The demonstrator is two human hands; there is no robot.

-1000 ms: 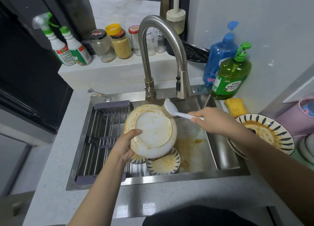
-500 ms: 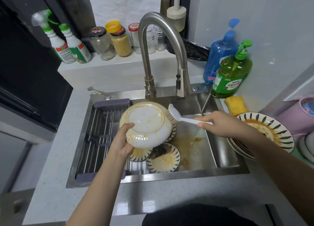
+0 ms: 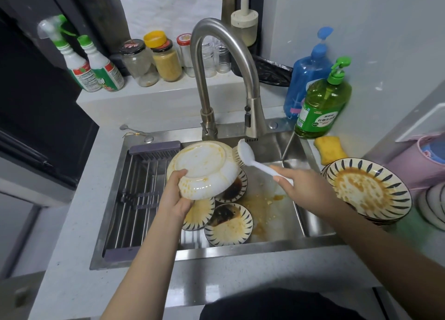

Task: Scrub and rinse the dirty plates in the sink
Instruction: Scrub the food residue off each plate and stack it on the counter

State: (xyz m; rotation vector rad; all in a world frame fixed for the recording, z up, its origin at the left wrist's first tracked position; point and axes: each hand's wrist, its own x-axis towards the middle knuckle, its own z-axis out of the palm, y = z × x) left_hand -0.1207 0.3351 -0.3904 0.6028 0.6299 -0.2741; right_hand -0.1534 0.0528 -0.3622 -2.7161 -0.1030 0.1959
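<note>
My left hand (image 3: 177, 194) grips a white plate (image 3: 204, 169) by its near rim, underside up and smeared with orange sauce, above the sink (image 3: 284, 225). My right hand (image 3: 301, 185) holds the handle of a white dish brush (image 3: 248, 154); its bristle head touches the plate's far right edge. Under the held plate lie three small striped dishes (image 3: 228, 225) with dark and orange residue. A stack of dirty striped plates (image 3: 366, 189) sits on the counter to the right.
The curved steel faucet (image 3: 226, 79) stands behind the sink, no water seen running. A roll-up drying rack (image 3: 139, 194) covers the sink's left part. Green soap bottle (image 3: 322, 103), blue bottle (image 3: 308, 71), yellow sponge (image 3: 330, 150), jars and spray bottles line the back ledge.
The plate has tilted and shifted slightly left and up, uncovering the dishes beneath. The brush has moved along the plate's right edge; my right hand drew back to the right.
</note>
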